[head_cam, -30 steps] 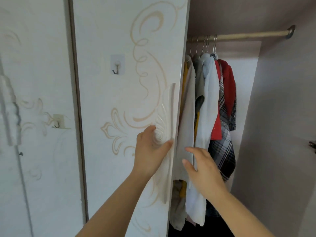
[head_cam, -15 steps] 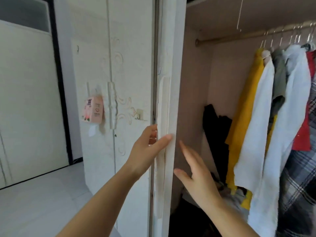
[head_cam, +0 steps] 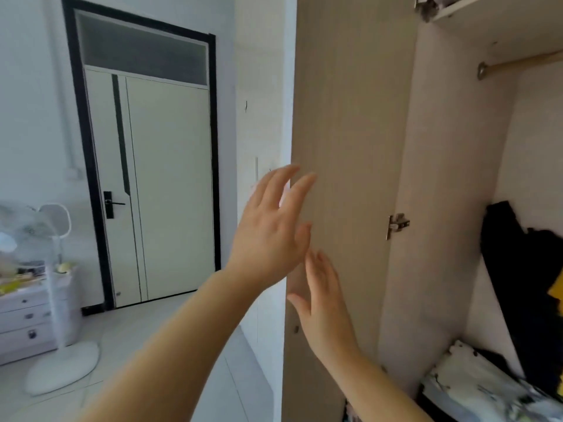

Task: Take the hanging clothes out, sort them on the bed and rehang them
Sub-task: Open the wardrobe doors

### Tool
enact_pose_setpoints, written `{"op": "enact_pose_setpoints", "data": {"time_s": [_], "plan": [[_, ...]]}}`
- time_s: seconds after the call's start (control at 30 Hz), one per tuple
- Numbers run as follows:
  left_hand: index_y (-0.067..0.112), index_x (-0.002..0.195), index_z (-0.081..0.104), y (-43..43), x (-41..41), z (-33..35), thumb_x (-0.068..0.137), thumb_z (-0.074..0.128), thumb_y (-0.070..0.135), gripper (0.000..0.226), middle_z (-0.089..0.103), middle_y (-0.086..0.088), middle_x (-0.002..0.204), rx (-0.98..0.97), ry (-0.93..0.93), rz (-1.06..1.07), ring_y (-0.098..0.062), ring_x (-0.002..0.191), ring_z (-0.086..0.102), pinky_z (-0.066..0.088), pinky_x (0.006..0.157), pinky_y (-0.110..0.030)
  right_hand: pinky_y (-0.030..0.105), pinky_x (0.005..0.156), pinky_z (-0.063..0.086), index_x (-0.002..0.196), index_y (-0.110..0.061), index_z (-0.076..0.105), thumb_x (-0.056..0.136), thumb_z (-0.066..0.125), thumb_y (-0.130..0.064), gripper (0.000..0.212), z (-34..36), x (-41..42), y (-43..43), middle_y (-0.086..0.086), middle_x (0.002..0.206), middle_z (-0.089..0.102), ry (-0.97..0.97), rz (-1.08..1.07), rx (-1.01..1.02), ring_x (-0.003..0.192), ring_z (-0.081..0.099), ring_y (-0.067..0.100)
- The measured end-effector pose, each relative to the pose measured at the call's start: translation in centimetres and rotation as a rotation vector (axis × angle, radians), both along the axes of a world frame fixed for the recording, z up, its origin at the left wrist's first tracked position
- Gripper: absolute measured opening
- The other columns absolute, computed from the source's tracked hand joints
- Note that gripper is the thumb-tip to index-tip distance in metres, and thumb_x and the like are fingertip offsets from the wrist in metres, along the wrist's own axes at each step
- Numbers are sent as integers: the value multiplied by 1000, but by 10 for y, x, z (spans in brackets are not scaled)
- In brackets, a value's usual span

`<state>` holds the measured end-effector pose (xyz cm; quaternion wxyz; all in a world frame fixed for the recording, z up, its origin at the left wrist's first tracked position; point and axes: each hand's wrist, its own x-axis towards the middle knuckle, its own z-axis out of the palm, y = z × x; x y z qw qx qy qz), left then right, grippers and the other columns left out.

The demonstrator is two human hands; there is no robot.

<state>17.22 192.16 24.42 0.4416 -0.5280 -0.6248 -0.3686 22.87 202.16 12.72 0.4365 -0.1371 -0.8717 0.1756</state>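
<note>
Looking down from the head camera, both hands are empty. The left hand, fingers spread and relaxed, is at the outer edge of the pale wood-grain wardrobe door. The right hand is held flat-fingered at the door's inner face. The hanging clothes are inside at the far right, well apart from both hands: a limp black garment and a sliver of yellow fabric, below the wooden rail. They look light, soft and prone to slipping. Hanger hooks seem the best hold, though none show.
</note>
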Motion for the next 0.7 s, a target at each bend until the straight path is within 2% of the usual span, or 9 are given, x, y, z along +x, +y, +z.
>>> {"op": "enact_pose_setpoints", "data": {"time_s": [0.03, 0.1, 0.2, 0.27, 0.33, 0.4, 0.53, 0.63, 0.7], "plan": [[6, 128, 51, 4, -6, 5, 71, 68, 7, 59, 47, -19, 134, -27, 93, 49, -39, 125, 42, 38, 103, -50, 19, 110, 11, 139, -42, -13, 92, 52, -34, 81, -2, -9, 0, -8, 156, -8, -11, 24, 5, 137, -12, -2], [8, 125, 55, 13, -20, 14, 67, 72, 5, 61, 48, -20, 134, -119, 237, 168, -40, 126, 42, 28, 106, -49, 25, 115, 13, 133, -44, -23, 90, 57, -29, 92, -7, -25, 3, -7, 154, -16, -57, 29, 70, 141, -13, 6], [15, 137, 42, 22, -45, 18, 79, 62, 14, 61, 28, -16, 149, -342, 307, 326, -37, 139, 19, -2, 113, -41, 31, 116, 15, 132, -40, -26, 89, 61, -25, 99, -16, -47, 8, -9, 147, -26, -117, 10, 148, 144, -10, 20], [18, 144, 26, 27, -68, 16, 88, 50, 24, 62, 8, -13, 155, -458, 347, 446, -33, 142, -2, -22, 108, -39, 38, 114, 23, 142, -33, -13, 83, 68, -23, 100, -17, -58, 8, 1, 152, -15, -137, -27, 195, 144, 2, 30], [18, 146, 18, 31, -86, 14, 91, 42, 31, 61, -3, -11, 156, -522, 391, 539, -34, 140, -12, -30, 102, -39, 49, 101, 41, 147, -21, 19, 67, 83, -22, 103, -19, -68, 12, 18, 151, 19, -98, -78, 259, 135, 29, 42], [17, 146, 19, 34, -97, 12, 91, 41, 34, 62, -4, -12, 156, -536, 410, 561, -36, 139, -13, -32, 101, -42, 52, 89, 49, 141, -16, 32, 55, 89, -22, 103, -21, -79, 17, 23, 143, 37, -75, -117, 295, 125, 42, 46], [19, 144, 27, 39, -115, 12, 87, 49, 36, 63, 7, -13, 155, -500, 438, 592, -39, 140, -3, -18, 108, -49, 49, 86, 51, 139, -17, 35, 53, 90, -24, 102, -26, -97, 22, 22, 142, 40, -68, -134, 326, 123, 44, 45], [21, 146, 23, 44, -127, 11, 88, 49, 37, 65, 0, -11, 156, -495, 404, 555, -38, 139, -12, -26, 106, -45, 50, 85, 51, 137, -16, 42, 53, 91, -24, 97, -25, -105, 24, 22, 141, 41, -41, -140, 341, 122, 45, 46], [21, 139, 39, 45, -126, 11, 79, 61, 36, 66, 18, -12, 153, -452, 394, 523, -39, 140, 6, -12, 111, -48, 50, 88, 49, 138, -18, 38, 56, 89, -24, 97, -25, -106, 24, 21, 142, 39, -30, -123, 343, 123, 44, 45]]}}
